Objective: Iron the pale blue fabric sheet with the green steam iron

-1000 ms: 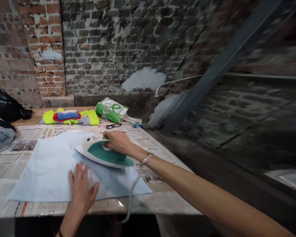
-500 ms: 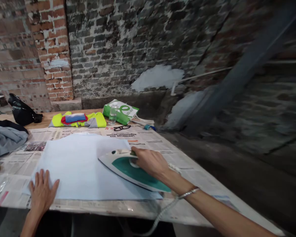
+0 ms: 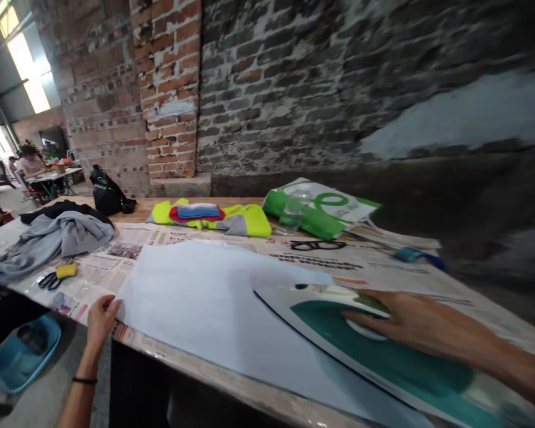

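A pale blue-white cloth (image 3: 196, 297) lies spread flat along the table's front edge. My right hand (image 3: 421, 327) is wrapped round the handle of a white and green clothes iron (image 3: 321, 324), which rests on the cloth's right part with its tip pointing left. At the cloth's front left corner, my left hand (image 3: 101, 318) has its fingers curled and pinched on the edge. The fingertips there are partly hidden.
Newspaper (image 3: 129, 235) covers the table. Behind the cloth are a folded hi-vis garment (image 3: 256, 220), a plastic bottle (image 3: 293, 214), a green-white bag (image 3: 330, 205) and glasses (image 3: 318, 244). Scissors (image 3: 50, 280), a yellow sponge-like block (image 3: 66, 271) and grey clothing (image 3: 66, 235) lie left.
The view has turned left. My left hand has gone from lying flat on the cloth to pinching its front left corner. My right hand still grips the iron on the cloth.
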`<state>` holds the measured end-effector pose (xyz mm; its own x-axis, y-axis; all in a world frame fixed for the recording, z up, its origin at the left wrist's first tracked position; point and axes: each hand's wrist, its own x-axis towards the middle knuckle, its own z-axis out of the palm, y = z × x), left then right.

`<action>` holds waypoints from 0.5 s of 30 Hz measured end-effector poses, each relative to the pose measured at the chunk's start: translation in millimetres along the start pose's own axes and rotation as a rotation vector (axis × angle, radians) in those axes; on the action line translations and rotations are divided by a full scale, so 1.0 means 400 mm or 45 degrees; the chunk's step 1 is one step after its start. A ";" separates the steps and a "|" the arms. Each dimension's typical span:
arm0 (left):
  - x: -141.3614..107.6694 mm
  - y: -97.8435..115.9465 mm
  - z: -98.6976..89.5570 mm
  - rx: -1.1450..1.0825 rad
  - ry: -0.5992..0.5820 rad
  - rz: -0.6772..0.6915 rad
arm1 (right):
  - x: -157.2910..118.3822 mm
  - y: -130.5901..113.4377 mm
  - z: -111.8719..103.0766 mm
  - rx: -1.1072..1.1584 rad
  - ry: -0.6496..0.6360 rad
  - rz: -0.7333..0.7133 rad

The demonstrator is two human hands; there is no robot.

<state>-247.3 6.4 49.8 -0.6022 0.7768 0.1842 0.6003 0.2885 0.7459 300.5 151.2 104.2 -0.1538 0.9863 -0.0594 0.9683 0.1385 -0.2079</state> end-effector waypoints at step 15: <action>0.008 0.001 -0.019 -0.433 -0.030 -0.020 | -0.033 -0.023 -0.003 -0.079 0.070 0.121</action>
<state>-252.9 4.8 55.5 -0.5951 0.7878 0.1591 0.3786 0.1001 0.9201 293.6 137.1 107.9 -0.0515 0.9984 -0.0220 0.9886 0.0478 -0.1427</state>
